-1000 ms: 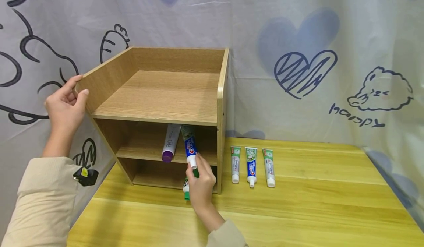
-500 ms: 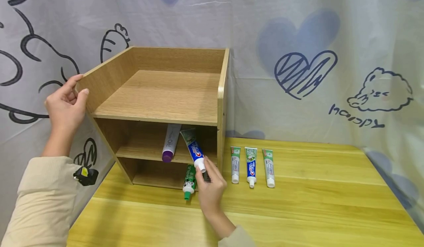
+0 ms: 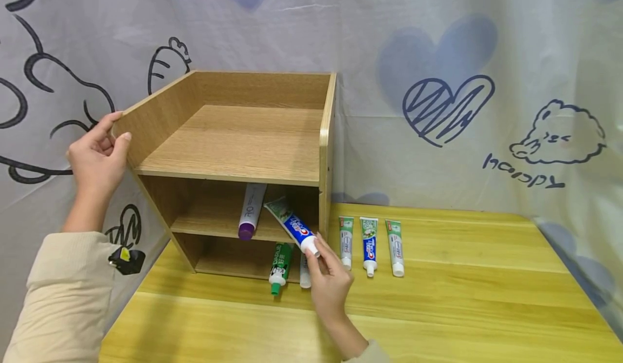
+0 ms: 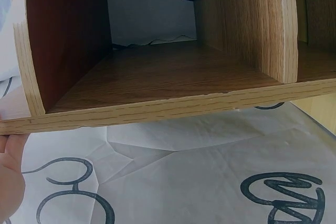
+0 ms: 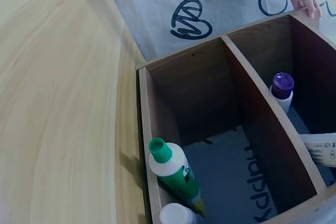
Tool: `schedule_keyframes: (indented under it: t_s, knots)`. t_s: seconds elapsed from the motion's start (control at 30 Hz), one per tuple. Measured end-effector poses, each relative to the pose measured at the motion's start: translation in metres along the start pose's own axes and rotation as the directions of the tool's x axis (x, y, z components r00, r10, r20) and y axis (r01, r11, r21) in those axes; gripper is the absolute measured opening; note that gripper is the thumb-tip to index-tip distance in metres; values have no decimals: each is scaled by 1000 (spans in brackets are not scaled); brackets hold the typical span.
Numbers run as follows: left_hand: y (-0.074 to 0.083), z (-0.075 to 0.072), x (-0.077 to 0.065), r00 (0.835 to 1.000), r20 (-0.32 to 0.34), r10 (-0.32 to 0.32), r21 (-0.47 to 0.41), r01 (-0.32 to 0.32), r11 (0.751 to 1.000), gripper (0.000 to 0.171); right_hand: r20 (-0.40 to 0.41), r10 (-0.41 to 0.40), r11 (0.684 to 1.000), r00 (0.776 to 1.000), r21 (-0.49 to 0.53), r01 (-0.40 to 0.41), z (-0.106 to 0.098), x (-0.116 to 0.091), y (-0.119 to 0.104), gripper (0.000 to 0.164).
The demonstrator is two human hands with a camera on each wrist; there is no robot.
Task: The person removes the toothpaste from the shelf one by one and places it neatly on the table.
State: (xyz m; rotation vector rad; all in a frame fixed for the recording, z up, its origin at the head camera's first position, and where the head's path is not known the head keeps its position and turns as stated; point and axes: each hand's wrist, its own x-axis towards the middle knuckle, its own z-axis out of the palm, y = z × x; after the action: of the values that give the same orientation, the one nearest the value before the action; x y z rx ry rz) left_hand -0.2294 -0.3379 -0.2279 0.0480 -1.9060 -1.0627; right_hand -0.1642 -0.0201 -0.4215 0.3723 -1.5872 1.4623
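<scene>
In the head view my left hand (image 3: 99, 154) grips the left side panel of a wooden shelf unit (image 3: 233, 136), thumb on its front edge. My right hand (image 3: 332, 282) pinches the white cap of a blue-and-green toothpaste tube (image 3: 297, 228), which slants out of the middle compartment. Left of it, a white toothpaste tube with a purple cap (image 3: 252, 209) lies on the middle shelf. Below, a green toothpaste tube (image 3: 280, 263) and a white-capped tube (image 3: 305, 274) stick out of the bottom compartment. The right wrist view shows the green cap (image 5: 160, 150) and purple cap (image 5: 283, 83).
Right of the unit, two green-and-grey toothpaste tubes (image 3: 346, 242) (image 3: 395, 246) and a blue-and-green one (image 3: 369, 245) between them lie on the yellow wooden table (image 3: 477, 292). A patterned curtain (image 3: 389, 92) hangs behind. The unit's right panel (image 3: 326, 190) stands near the held tube.
My right hand has drawn the blue-and-green tube's cap end right and outward, so the tube tilts more. The green tube and white cap below have come into view. My left hand stays put.
</scene>
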Motion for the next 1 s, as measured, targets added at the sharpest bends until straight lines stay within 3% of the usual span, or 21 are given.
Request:
schedule_keyframes:
  t_s: [0.13, 0.4, 0.73, 1.0]
  knots:
    - [-1, 0, 1, 1000, -5, -3, -7, 3, 1000, 33, -19, -19, 1000, 1000, 20, 20, -8, 1, 0, 24]
    - [-3, -1, 2, 1000, -7, -26, -32, 26, 999, 34, -34, -35, 997, 999, -72, 32, -13, 0, -3, 24]
    - [-5, -1, 1, 1000, -7, 0, 6, 0, 1000, 33, -60, -40, 988, 997, -150, 31, -21, 0, -4, 23]
    - [-3, 0, 1, 1000, -7, 20, -2, -20, 1000, 33, -79, -7, 999, 997, -47, 3, -33, 7, -5, 22]
